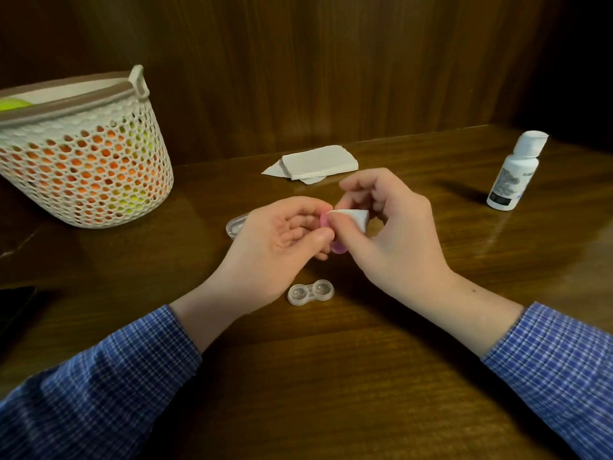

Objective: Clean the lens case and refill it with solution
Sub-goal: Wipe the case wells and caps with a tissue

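Pink cap [339, 249] pinched in left hand [282, 237], folded tissue [356, 218] held in right hand [391, 227], open lens case [310, 292] empty on bench [331, 376], bottle [514, 171] label unreadable, basket [83, 161] holding orange and yellow balls.

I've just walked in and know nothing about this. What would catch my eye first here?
At centre, the left hand holds a small pink plastic cap while the right hand presses a folded white tissue into it. Below them a clear twin-cup lens case lies open on the brown wooden table; a white perforated basket stands far left.
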`<state>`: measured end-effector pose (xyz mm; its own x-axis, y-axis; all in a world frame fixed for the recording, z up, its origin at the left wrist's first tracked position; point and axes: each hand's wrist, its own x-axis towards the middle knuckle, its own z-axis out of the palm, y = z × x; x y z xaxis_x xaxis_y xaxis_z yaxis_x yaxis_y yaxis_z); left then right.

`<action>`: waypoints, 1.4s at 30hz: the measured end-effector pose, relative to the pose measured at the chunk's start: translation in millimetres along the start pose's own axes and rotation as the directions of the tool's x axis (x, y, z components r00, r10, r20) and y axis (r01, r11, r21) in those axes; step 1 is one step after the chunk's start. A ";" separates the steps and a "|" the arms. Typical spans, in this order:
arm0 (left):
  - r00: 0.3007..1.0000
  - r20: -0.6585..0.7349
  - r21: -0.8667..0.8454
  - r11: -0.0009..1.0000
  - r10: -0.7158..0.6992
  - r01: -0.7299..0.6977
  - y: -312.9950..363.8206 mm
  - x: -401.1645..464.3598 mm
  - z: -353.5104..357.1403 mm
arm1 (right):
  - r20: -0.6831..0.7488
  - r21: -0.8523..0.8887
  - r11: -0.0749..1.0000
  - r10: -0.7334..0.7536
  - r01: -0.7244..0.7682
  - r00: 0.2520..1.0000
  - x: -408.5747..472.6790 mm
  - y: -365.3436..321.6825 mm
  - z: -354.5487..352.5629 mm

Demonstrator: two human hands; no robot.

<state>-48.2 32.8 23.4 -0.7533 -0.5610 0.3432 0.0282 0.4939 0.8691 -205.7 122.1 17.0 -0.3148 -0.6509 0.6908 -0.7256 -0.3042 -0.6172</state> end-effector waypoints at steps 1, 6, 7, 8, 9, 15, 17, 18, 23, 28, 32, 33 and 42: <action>1.000 0.020 -0.010 1.000 -0.012 0.012 0.2 1.0 -1.3 | -0.005 -0.026 0.998 -0.056 0.056 0.998 0.0 0.7 -0.9; 0.979 0.180 -0.183 0.975 -0.094 0.127 2.6 2.1 -7.7 | 0.016 -0.095 0.962 -0.254 0.255 0.967 1.5 6.5 -6.2; 0.973 0.205 -0.213 0.965 -0.110 0.153 2.7 2.2 -9.0 | 0.023 -0.091 0.957 -0.275 0.276 0.961 2.0 6.8 -7.0; 0.968 0.222 -0.240 0.956 -0.116 0.170 2.3 2.2 -10.3 | 0.026 -0.081 0.954 -0.286 0.287 0.958 2.2 6.8 -7.4; 0.967 0.227 -0.268 0.947 -0.116 0.176 1.8 2.5 -11.5 | 0.022 -0.061 0.958 -0.279 0.280 0.960 2.6 6.2 -7.9; 0.982 0.149 -0.384 0.908 -0.119 0.168 -4.2 3.5 -14.3 | 0.151 0.393 0.864 0.276 -0.314 0.949 12.5 1.6 -12.8; 0.987 0.112 -0.346 0.926 -0.120 0.151 -6.6 3.6 -12.1 | 0.262 0.409 0.818 0.320 -0.405 0.910 13.2 3.6 -12.6; 0.988 0.091 -0.320 0.936 -0.122 0.145 -7.3 3.5 -11.2 | 0.297 0.382 0.825 0.318 -0.417 0.900 12.9 4.0 -12.3; 0.985 0.090 -0.198 0.967 -0.145 0.160 -9.1 3.4 -12.0 | 0.418 0.338 0.794 0.354 -0.505 0.837 13.7 5.4 -16.0; 0.941 0.254 -0.314 0.902 -0.222 0.298 -9.6 3.9 -16.4 | 0.424 0.239 0.879 0.289 -0.413 0.859 16.4 2.6 -20.9; 0.870 0.420 -0.412 0.800 -0.258 0.436 -8.3 5.7 -24.1 | 0.375 0.193 0.955 0.139 -0.225 0.916 16.5 -0.2 -23.5; 0.847 0.460 -0.421 0.774 -0.268 0.473 -7.9 6.9 -25.9 | 0.365 0.186 0.965 0.107 -0.185 0.925 15.9 -1.1 -23.3; 0.956 0.211 -0.298 0.918 -0.202 0.260 -3.2 6.2 -16.9 | 0.390 0.353 0.808 0.332 -0.472 0.859 17.1 -4.2 -21.0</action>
<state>-41.8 16.5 28.8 -0.8649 -0.4960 0.0772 0.0260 0.1093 0.9937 -220.9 126.9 39.3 -0.2730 -0.9311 0.2418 -0.2211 -0.1839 -0.9578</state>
